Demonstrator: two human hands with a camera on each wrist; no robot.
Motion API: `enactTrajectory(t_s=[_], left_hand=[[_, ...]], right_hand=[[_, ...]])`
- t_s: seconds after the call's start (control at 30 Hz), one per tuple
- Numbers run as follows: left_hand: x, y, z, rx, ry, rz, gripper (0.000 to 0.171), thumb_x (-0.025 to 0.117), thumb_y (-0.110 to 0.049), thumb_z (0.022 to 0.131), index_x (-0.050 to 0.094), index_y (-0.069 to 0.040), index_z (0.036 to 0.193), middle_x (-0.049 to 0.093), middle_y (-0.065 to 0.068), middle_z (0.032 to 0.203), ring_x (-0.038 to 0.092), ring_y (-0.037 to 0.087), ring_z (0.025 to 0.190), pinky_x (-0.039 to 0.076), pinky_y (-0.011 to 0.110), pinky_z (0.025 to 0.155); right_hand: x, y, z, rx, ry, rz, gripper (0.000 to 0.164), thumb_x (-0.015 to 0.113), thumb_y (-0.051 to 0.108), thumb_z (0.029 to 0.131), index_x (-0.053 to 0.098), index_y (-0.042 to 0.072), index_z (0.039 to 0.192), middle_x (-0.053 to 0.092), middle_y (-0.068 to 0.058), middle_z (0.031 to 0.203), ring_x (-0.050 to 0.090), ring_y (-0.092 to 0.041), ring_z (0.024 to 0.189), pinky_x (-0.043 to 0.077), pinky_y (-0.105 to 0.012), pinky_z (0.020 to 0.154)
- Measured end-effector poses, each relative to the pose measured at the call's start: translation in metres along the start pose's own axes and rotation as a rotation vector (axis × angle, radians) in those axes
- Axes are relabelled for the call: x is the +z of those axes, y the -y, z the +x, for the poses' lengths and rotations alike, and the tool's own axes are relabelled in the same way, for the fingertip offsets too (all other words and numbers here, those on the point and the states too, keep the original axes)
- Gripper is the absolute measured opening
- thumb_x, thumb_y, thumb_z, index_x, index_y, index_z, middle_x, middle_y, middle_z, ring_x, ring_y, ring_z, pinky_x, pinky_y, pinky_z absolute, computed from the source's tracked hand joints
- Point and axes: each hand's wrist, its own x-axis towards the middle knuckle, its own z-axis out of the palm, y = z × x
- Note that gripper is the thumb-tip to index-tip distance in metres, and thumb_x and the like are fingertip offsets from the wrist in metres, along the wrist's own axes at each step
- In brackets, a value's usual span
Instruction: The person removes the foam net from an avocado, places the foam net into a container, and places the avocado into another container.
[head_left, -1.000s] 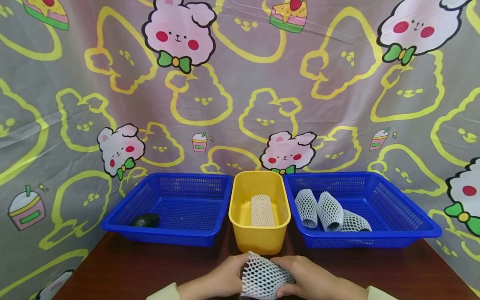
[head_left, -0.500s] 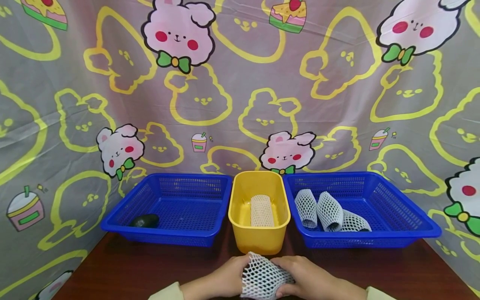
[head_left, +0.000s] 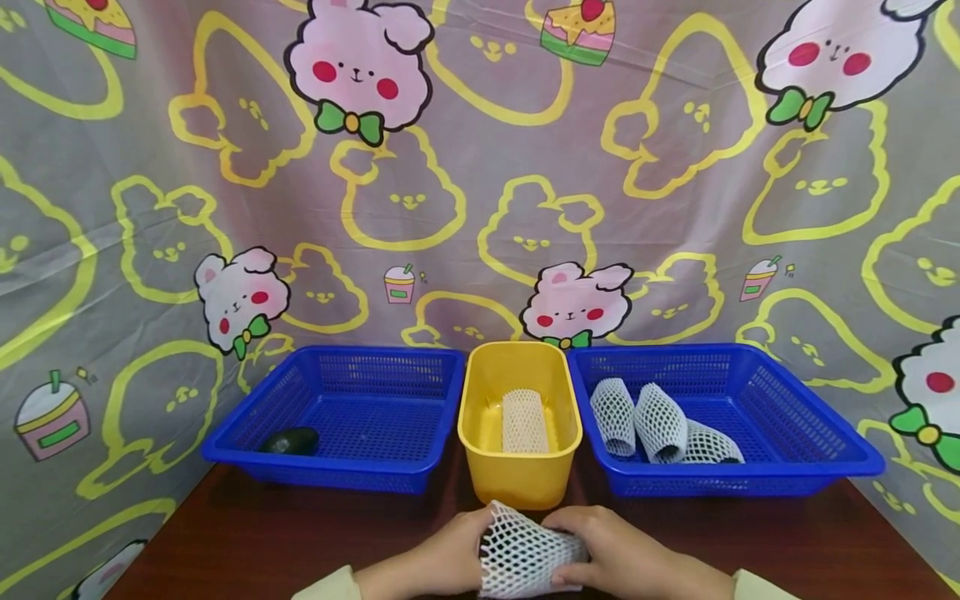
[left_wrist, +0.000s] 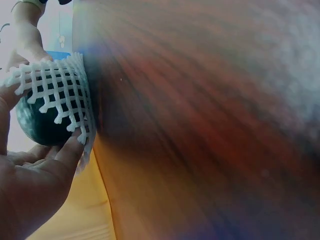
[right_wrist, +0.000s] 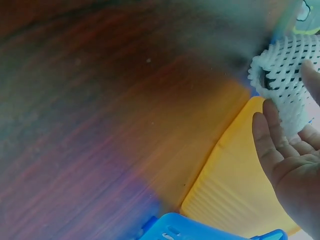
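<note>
1. The white net sleeve [head_left: 528, 557] is held in front of the yellow bin [head_left: 517, 485], on the person's side of it, with a dark green fruit [left_wrist: 37, 125] partly inside.
2. The left hand [head_left: 450, 557] has its fingers narrowed round the sleeve's mouth and the fruit. The right hand [head_left: 626, 552] holds the sleeve's other end between thumb and fingers.
3. Compared with half a second ago, the sleeve's mouth sits slightly further left and its upper edge looks straighter; both hands have barely shifted. I take this as a small adjustment of the net over the fruit, with the wrapping unfinished.
4. Inside the bin lies a cream net [head_left: 525, 423]. Left of the bin, the left basket [head_left: 330, 480] holds a bare dark fruit [head_left: 291, 442]; right of it, the right basket [head_left: 723, 482] holds three netted pieces [head_left: 660, 421].
5. Most of the held fruit is masked by mesh and fingers. The right wrist view cuts off sleeve and hand, and the surface [head_left: 285, 542] blurs in both wrist views.
</note>
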Motion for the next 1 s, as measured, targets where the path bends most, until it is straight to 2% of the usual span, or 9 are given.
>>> enactTrajectory(t_s=[0.17, 0.37, 0.63, 0.87, 1.0], left_hand=[[-0.004, 0.001, -0.002, -0.025, -0.005, -0.019, 0.045, 0.08, -0.008, 0.065, 0.057, -0.014, 0.103, 0.056, -0.015, 0.089, 0.054, 0.0, 0.081, 0.046, 0.018, 0.072], [-0.011, 0.001, -0.004, -0.063, -0.007, -0.018, 0.05, 0.079, -0.006, 0.06, 0.056, -0.014, 0.104, 0.057, -0.013, 0.092, 0.054, 0.001, 0.084, 0.046, 0.02, 0.075], [-0.018, 0.004, -0.009, -0.071, 0.005, -0.081, 0.053, 0.081, -0.016, 0.066, 0.057, -0.014, 0.113, 0.061, -0.011, 0.103, 0.057, 0.004, 0.094, 0.046, 0.024, 0.085], [-0.023, 0.008, -0.012, -0.068, 0.008, 0.033, 0.064, 0.084, -0.025, 0.066, 0.06, -0.003, 0.122, 0.06, -0.005, 0.115, 0.054, 0.006, 0.103, 0.044, 0.026, 0.091], [-0.024, 0.009, -0.013, -0.077, 0.021, 0.052, 0.065, 0.085, -0.028, 0.067, 0.061, -0.002, 0.122, 0.061, -0.005, 0.115, 0.054, 0.006, 0.103, 0.045, 0.026, 0.091]], right_hand=[[0.0, -0.002, 0.0, -0.025, -0.036, 0.035, 0.023, 0.071, 0.03, 0.089, 0.064, 0.016, 0.105, 0.061, 0.015, 0.098, 0.056, 0.002, 0.086, 0.049, -0.021, 0.071], [-0.001, -0.002, 0.002, -0.017, -0.022, 0.099, 0.013, 0.07, 0.021, 0.089, 0.064, 0.017, 0.1, 0.061, 0.016, 0.093, 0.055, 0.003, 0.081, 0.049, -0.019, 0.068], [-0.004, -0.003, 0.004, -0.035, -0.061, 0.042, 0.014, 0.073, 0.017, 0.087, 0.064, 0.018, 0.097, 0.059, 0.017, 0.089, 0.053, 0.003, 0.077, 0.046, -0.015, 0.066], [-0.005, -0.006, 0.002, -0.049, -0.087, -0.01, 0.019, 0.076, 0.014, 0.084, 0.064, 0.019, 0.097, 0.06, 0.018, 0.089, 0.053, 0.004, 0.078, 0.046, -0.016, 0.067], [-0.005, -0.008, 0.001, -0.046, -0.079, -0.015, 0.019, 0.076, 0.013, 0.083, 0.064, 0.018, 0.097, 0.06, 0.018, 0.089, 0.053, 0.004, 0.078, 0.046, -0.015, 0.067]])
